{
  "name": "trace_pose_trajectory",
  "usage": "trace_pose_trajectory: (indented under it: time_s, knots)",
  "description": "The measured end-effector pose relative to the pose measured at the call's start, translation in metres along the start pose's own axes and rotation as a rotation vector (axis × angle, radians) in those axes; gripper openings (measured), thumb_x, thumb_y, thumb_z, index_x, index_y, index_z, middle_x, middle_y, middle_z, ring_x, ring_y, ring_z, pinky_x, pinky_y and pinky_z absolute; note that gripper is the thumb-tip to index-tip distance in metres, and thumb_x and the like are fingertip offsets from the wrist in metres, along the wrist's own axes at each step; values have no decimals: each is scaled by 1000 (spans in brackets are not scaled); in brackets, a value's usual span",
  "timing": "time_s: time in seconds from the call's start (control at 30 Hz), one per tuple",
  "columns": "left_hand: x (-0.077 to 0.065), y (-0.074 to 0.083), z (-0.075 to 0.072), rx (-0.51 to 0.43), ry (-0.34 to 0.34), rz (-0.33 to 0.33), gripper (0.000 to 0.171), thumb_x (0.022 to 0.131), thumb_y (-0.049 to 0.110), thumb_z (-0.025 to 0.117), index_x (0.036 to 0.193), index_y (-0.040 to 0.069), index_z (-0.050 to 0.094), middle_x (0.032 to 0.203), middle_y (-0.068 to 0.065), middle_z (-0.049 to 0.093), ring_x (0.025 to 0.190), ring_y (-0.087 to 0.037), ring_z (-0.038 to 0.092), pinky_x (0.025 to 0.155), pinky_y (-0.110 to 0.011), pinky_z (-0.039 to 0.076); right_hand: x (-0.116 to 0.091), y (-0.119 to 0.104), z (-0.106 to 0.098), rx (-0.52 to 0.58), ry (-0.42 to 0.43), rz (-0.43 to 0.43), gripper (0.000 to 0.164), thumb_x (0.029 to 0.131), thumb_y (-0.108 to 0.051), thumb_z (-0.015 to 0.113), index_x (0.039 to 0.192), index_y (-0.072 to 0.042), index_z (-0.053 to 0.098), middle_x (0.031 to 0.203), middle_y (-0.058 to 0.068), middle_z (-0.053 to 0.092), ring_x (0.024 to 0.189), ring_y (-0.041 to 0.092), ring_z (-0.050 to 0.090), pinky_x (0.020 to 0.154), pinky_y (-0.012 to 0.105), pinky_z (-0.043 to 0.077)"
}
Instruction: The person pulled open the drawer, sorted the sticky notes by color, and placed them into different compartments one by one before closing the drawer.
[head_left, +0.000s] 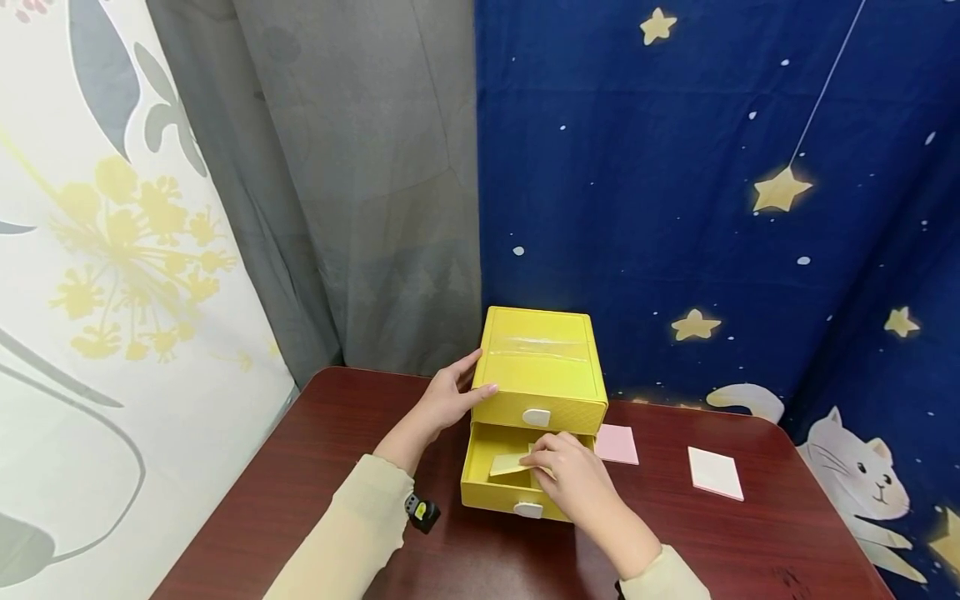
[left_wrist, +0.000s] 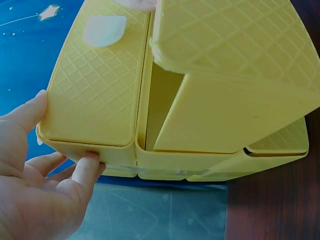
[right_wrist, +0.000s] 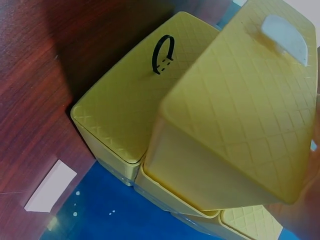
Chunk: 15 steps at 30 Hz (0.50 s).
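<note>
A yellow drawer cabinet [head_left: 540, 346] stands on the table, its middle drawer [head_left: 480, 493] pulled out. My left hand [head_left: 448, 400] is at the cabinet's upper left corner, thumb along the top front edge and fingers against the side. In the left wrist view those fingers [left_wrist: 88, 169] touch the side beside the top drawer [left_wrist: 95, 85]. Over the open drawer, my right hand [head_left: 573, 475] pinches a pale yellow pad of paper [head_left: 508, 464] by its right end. The drawer's contents under this hand are partly hidden. The right wrist view shows the drawer front [right_wrist: 240, 105], not the pad.
To the right on the brown table [head_left: 645, 525] lie a pink paper pad [head_left: 617, 444], close to the cabinet, and a white one [head_left: 716, 472] further off. A black loop handle [right_wrist: 162, 54] sticks out of the bottom drawer. Behind hang grey and blue curtains [head_left: 637, 208].
</note>
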<state>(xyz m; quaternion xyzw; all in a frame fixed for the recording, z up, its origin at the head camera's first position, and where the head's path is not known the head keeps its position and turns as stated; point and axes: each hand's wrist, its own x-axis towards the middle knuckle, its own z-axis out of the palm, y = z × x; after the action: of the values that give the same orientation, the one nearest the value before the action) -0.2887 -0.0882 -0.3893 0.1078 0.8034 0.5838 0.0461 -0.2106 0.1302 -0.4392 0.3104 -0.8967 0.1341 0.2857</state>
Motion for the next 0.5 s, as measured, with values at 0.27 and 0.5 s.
trace_pose_trajectory:
  time_s: [0.27,0.5]
  knots:
    - [0,-1,0,8,7,0,77,84,33,70,149,21,31,153,-5,33,139,-23,34,105,-42,40,1,-1,-2,4,-58,13,14,77,-13,75,85,-24,76,87,-12,64,81,8,57,65,23,51]
    - [0,0,1,12,8,2,77,85,33,70,149,21,31,152,-5,33,139,-23,35,105,-42,39,1,-2,-3,-1,-100,36,14,79,-15,73,90,-23,75,92,-11,65,83,10,57,68,24,51]
